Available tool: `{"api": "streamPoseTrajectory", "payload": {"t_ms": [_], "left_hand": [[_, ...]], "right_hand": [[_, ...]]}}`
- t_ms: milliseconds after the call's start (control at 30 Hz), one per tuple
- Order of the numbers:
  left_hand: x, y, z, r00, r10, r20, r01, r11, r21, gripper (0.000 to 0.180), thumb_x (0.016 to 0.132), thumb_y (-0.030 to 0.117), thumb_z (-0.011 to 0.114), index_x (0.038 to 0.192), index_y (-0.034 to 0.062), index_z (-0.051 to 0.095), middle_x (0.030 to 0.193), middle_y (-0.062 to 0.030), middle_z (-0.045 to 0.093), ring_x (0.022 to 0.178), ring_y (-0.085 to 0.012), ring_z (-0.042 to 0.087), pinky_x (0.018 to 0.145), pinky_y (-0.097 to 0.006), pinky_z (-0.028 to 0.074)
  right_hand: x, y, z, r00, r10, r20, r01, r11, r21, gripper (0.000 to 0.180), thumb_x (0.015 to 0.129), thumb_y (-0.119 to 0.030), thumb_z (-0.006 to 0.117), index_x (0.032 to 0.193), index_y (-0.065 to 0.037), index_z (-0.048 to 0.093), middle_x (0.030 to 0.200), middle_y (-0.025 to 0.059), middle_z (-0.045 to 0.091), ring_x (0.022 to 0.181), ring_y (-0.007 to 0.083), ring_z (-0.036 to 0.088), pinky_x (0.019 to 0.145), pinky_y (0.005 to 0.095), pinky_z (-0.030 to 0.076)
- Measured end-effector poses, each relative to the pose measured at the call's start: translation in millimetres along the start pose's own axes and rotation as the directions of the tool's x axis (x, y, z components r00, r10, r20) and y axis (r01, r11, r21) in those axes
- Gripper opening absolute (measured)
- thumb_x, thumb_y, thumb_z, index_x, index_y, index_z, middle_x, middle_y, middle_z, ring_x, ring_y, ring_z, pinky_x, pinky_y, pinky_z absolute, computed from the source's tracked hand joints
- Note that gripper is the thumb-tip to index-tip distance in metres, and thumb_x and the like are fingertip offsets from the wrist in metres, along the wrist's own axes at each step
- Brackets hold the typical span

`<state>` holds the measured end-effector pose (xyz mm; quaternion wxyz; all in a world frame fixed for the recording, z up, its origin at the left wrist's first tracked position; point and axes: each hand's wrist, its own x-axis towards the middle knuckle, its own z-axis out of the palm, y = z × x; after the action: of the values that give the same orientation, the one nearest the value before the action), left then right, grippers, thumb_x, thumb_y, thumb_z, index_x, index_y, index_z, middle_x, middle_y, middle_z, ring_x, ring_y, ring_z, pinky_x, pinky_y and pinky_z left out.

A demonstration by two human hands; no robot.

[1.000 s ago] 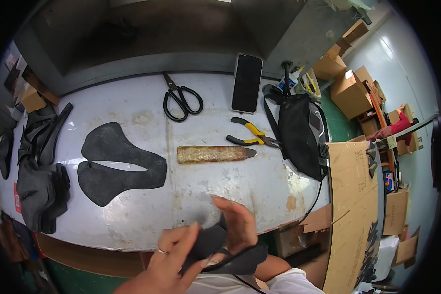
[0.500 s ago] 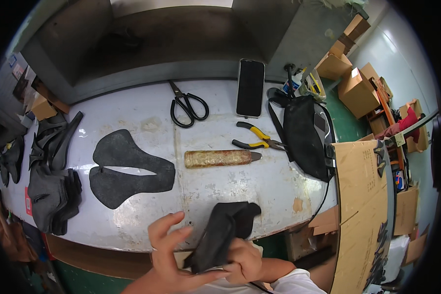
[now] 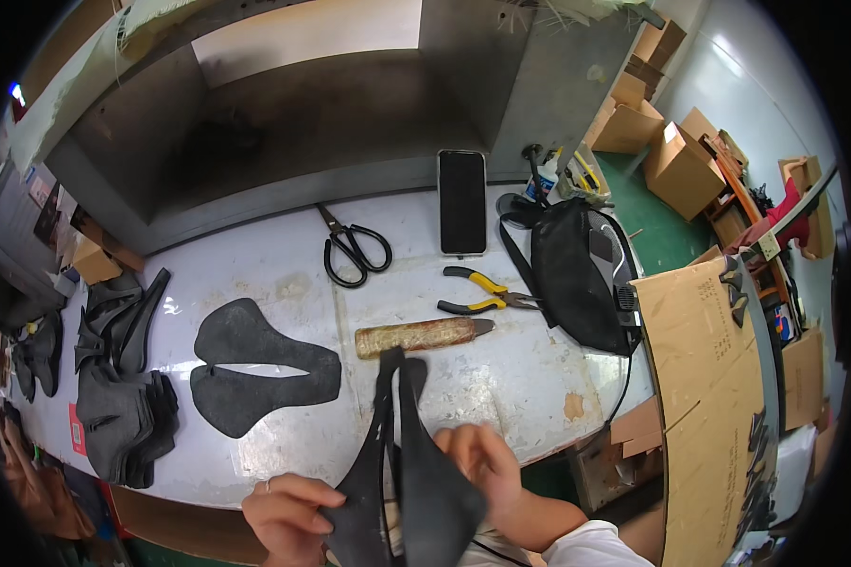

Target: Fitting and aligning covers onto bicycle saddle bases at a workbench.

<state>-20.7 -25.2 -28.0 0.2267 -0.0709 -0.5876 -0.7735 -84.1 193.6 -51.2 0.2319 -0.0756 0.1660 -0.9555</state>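
The black saddle-shaped cover (image 3: 402, 463) stands upright at the near table edge, gripped by both hands: left hand (image 3: 288, 515) clamped low, right hand (image 3: 482, 463) pinching its side. A black bag (image 3: 572, 274) lies right, contents hidden.

Black pad (image 3: 402, 482): lower end cut off by bottom edge. Left hand (image 3: 288, 515): fingertips hidden behind pad.

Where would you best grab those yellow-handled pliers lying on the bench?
Probably by the two yellow handles, coming from above on their left end. The pliers lie flat with the handles spread apart toward the scissors, while the jaws point right, close to the black bag.
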Motion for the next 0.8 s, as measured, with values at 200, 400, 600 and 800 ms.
{"api": "streamPoseTrajectory", "payload": {"t_ms": [200,400,600,800], "left_hand": [[14.0,22.9,12.7,0.864,-0.485,-0.132,0.479,0.875,-0.077,0.045,0.066,-0.01,0.076,0.107,-0.0071,0.058,0.101,-0.0216,0.066,0.081,-0.019,0.069,0.072,-0.026,0.057],[26.7,23.4,-8.3,0.537,-0.734,0.415,0.624,0.677,0.39,0.058,0.073,-0.009,0.075,0.128,-0.0019,0.057,0.106,-0.017,0.067,0.091,-0.0183,0.067,0.079,-0.028,0.053],[30.9,31.0,33.5,0.614,-0.741,0.271,0.763,0.645,0.035,0.082,0.074,-0.006,0.077,0.146,0.0043,0.038,0.08,-0.0058,0.063,0.075,-0.0078,0.057,0.066,-0.021,0.044],[29.2,31.4,27.6,0.735,-0.555,0.389,0.502,0.832,0.238,0.062,0.073,-0.008,0.076,0.131,-0.0006,0.056,0.069,-0.0043,0.062,0.063,-0.0063,0.053,0.057,-0.021,0.04]], "right_hand": [[19.4,-28.8,15.1,0.796,0.523,-0.304,-0.551,0.835,-0.006,0.021,0.1,-0.021,0.051,0.107,-0.003,0.06,0.092,0.0059,0.063,0.092,0.0166,0.065,0.079,0.0264,0.052],[-1.5,-27.4,-1.0,0.932,0.275,-0.238,-0.36,0.79,-0.496,0.014,0.094,-0.013,0.063,0.104,-0.003,0.064,0.092,-0.0033,0.061,0.084,0.0057,0.055,0.075,0.0235,0.046],[5.3,-20.9,13.2,0.908,0.414,-0.061,-0.277,0.486,-0.829,0.015,0.093,-0.014,0.064,0.097,0.001,0.065,0.089,0.0006,0.062,0.085,0.0072,0.054,0.074,0.0262,0.046],[-3.9,-24.3,-14.5,0.992,0.1,0.084,-0.067,0.942,-0.33,0.029,0.089,-0.021,0.061,0.082,0.007,0.064,0.096,0.0142,0.062,0.083,0.0199,0.056,0.077,0.0322,0.043]]}}
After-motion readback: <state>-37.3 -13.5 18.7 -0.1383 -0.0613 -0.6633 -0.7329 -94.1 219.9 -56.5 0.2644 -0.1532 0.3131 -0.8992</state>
